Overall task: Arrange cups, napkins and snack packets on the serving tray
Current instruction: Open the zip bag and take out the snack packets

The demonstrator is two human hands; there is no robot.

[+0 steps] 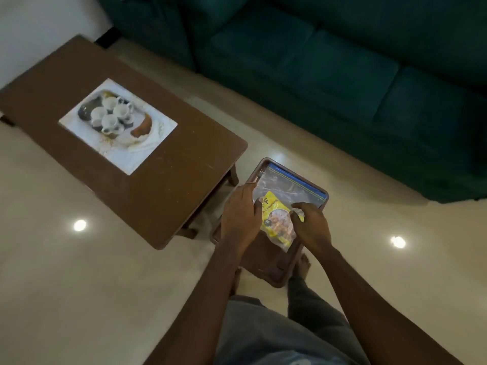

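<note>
Head view: pale glossy floor (79, 299) w/ two light glares, dark green sofa (329, 69) behind, brown coffee table (163, 180) at left. On the table lies a printed photo (118, 126) showing white cups on a tray. Brown serving tray (266, 262) is held above the floor, just right of the table. In it: clear zip bag (290, 185) w/ blue seal strip, yellow snack packet (276, 219) inside, orange-ish food pic on front. Left hand (241, 217) curled over tray's left edge & bag; right hand (312, 227) fingers pinching the bag at the packet.
</note>
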